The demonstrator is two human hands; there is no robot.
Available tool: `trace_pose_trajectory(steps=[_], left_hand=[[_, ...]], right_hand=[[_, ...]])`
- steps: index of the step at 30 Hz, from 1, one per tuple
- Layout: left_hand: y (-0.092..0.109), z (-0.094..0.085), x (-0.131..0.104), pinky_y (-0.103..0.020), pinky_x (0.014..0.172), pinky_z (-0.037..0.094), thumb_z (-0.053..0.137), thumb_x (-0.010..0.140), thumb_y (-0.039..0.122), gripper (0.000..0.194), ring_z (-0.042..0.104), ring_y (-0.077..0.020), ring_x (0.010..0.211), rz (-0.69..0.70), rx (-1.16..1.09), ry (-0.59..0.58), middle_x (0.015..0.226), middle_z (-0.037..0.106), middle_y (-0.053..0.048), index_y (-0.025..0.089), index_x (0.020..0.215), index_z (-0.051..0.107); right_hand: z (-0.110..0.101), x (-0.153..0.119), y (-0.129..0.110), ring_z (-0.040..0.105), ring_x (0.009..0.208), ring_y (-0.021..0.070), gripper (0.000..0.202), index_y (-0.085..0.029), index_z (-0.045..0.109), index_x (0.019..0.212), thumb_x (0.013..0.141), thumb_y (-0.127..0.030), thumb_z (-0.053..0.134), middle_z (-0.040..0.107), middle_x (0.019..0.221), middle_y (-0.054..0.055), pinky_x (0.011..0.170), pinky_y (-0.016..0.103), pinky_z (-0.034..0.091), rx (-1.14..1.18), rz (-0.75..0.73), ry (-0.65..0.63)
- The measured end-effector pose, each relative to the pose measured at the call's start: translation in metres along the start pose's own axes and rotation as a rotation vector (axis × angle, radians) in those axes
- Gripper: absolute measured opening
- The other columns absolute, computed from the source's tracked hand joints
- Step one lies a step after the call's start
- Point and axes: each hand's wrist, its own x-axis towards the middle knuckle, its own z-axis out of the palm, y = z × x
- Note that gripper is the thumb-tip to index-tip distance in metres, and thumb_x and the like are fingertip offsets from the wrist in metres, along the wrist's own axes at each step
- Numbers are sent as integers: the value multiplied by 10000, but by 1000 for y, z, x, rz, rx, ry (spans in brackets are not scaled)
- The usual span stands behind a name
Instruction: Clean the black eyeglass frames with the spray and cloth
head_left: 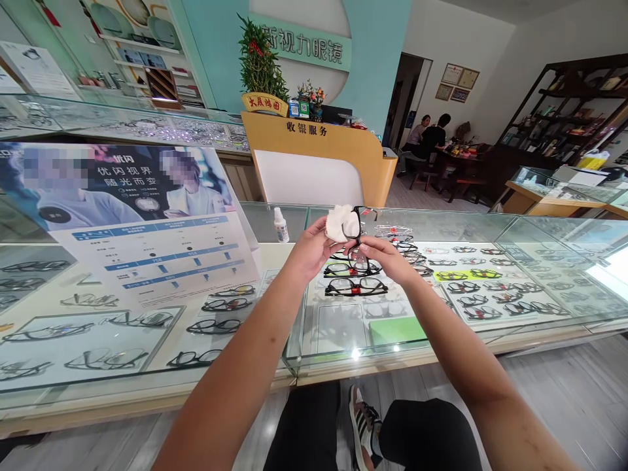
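Above the glass display counter, my left hand [314, 247] is closed around a white cloth [338, 222]. The cloth lies against a lens of black-framed eyeglasses [358, 226], which are turned on their side. My right hand [383, 256] pinches the lower part of the same frame with thumb and fingers. Part of the frame is hidden by the fingers and the cloth. A small white spray bottle [281, 226] stands upright on the glass, left of my hands. Under the glass below my hands, black eyeglasses [356, 286] lie in a column.
A large printed sign [161, 229] stands on the counter at left. More glasses [464, 286] fill the case at right. Behind are a wooden cashier desk [314, 131] with a potted plant [262, 65] and two people [432, 134] seated at a table.
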Motion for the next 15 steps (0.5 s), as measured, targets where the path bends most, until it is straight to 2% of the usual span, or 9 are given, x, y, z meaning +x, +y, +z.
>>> trace_pose_trajectory(steps=[3,5,8,10,12,15], left_hand=[[-5,3,0,-326,840,704,1076,711,273,511,803,-170,878,14,13,15,991,832,-39,179,1096,753],[-9,5,0,-290,754,665,1118,664,285,597,776,-155,820,30,9,51,934,811,-16,191,1085,706],[-13,8,-1,-252,581,525,1161,596,316,715,707,-139,689,20,7,73,860,780,6,204,1102,668],[-14,9,-1,-256,539,455,1163,606,395,701,652,-122,641,3,27,12,833,761,2,180,1095,709],[-12,8,-2,-265,549,447,1153,622,468,664,611,-109,634,-5,47,-68,810,737,-4,150,1054,762],[-9,7,-4,-276,572,448,1146,636,485,616,587,-110,635,-6,61,-133,796,721,-8,147,1015,799]], right_hand=[[1,0,2,609,902,192,555,-222,850,1136,1019,-754,744,804,1116,62,933,357,544,-22,2,-1],[2,0,3,616,917,198,568,-217,844,1119,1012,-767,747,776,1068,55,919,354,550,-39,5,-7],[4,-1,2,615,912,208,565,-222,828,1055,1004,-780,750,703,948,34,872,349,559,-31,4,-23],[5,-1,0,615,891,209,547,-229,817,1025,1003,-773,755,680,916,26,856,351,562,-8,1,-35],[6,-1,-1,622,873,209,534,-233,809,1015,995,-765,769,685,908,24,849,357,563,17,3,-44],[5,-1,-2,623,858,209,539,-229,809,1007,984,-767,780,710,900,26,862,366,558,48,13,-47]])
